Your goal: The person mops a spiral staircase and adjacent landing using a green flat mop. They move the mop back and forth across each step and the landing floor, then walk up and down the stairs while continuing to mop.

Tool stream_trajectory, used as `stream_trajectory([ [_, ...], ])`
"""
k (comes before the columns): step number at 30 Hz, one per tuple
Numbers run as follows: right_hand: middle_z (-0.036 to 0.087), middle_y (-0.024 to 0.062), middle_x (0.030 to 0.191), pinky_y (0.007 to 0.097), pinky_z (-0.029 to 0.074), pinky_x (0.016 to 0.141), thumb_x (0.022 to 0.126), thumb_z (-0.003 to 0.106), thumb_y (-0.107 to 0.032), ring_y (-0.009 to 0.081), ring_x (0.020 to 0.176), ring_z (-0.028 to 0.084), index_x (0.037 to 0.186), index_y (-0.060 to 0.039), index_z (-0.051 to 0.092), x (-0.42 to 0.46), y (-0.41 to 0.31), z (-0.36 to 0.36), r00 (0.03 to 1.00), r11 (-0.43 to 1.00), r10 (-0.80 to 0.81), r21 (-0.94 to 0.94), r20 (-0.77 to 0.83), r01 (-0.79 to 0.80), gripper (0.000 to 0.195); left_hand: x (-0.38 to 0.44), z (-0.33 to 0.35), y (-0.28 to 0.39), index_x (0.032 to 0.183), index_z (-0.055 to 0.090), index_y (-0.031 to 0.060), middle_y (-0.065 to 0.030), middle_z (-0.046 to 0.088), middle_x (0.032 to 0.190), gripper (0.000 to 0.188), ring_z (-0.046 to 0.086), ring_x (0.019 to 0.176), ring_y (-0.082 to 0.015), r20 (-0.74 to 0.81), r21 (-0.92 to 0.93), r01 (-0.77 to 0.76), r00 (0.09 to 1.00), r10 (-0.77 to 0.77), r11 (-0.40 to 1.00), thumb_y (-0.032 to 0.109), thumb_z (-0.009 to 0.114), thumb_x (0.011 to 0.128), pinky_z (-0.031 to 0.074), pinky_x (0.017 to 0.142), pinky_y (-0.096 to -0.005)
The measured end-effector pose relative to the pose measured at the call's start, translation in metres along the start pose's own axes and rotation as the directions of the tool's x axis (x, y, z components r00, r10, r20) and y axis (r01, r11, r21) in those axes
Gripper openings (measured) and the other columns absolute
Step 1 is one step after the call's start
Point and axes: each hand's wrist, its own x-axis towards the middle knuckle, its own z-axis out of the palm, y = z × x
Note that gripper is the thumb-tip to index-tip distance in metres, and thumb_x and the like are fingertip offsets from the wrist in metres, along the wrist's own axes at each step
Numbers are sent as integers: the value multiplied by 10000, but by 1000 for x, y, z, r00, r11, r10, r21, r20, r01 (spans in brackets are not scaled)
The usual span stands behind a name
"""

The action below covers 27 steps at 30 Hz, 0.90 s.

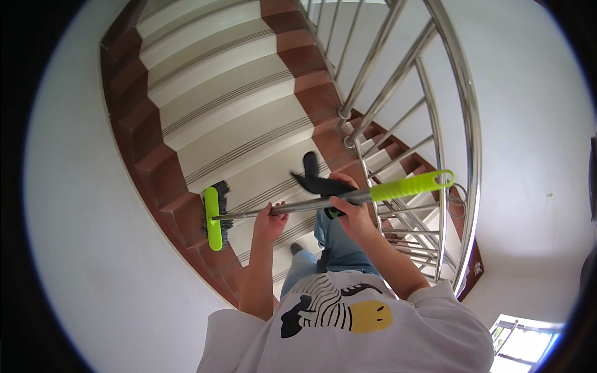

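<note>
A mop with a grey metal pole (303, 205) lies across the view in front of me. My left hand (272, 221) closes around the thin part of the pole, on the side of the mop's head. Near the bright green grip (410, 186) my right hand (352, 210) holds the pole together with a bundle of black cloth (326, 185), perhaps gloves. The bundle's upper end sticks out past the pole. At the left, the green mop head (213, 219) with its dark grey strands is over the stairs by the wall side.
Cream stair treads (233, 112) with reddish-brown edges run upward from my feet. A stainless-steel railing (466, 102) curves along the right, close to the mop's grip end. White walls (84, 186) stand on both sides, and a bright window (527, 345) shows at the lower right.
</note>
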Motion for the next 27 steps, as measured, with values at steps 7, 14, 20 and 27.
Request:
stream_trajectory([
  [7,545,91,718,373,447,744,790,693,15,220,715,551,794,-48,476,57,15,19,945,990,-133,83,300,113,225,0,22,11,984,480,32,-110,592,956,182,576,1041,-300,-58,18,-161,985,162,987,214,478,983,466,932,-459],
  [14,452,64,629,335,391,606,821,632,-311,188,571,472,793,-83,419,115,-108,-23,897,917,-399,52,189,396,313,55,86,-47,940,532,51,-98,590,996,164,545,1091,-257,92,-108,-7,996,17,994,205,489,974,414,965,-468],
  [20,386,22,586,318,341,596,885,521,-492,135,487,367,800,-116,380,124,-250,-110,823,810,-565,-149,63,567,411,119,191,-181,948,529,-16,-146,600,1006,190,563,1036,-262,323,-52,474,841,-434,879,158,457,972,398,998,-429],
  [27,350,3,579,307,323,621,896,453,-455,116,499,322,791,-115,361,150,-328,-130,859,836,-511,-237,-9,495,367,138,283,-232,992,494,3,-138,588,1048,137,561,1059,-238,-5,-65,454,891,-455,889,125,433,978,415,992,-420],
])
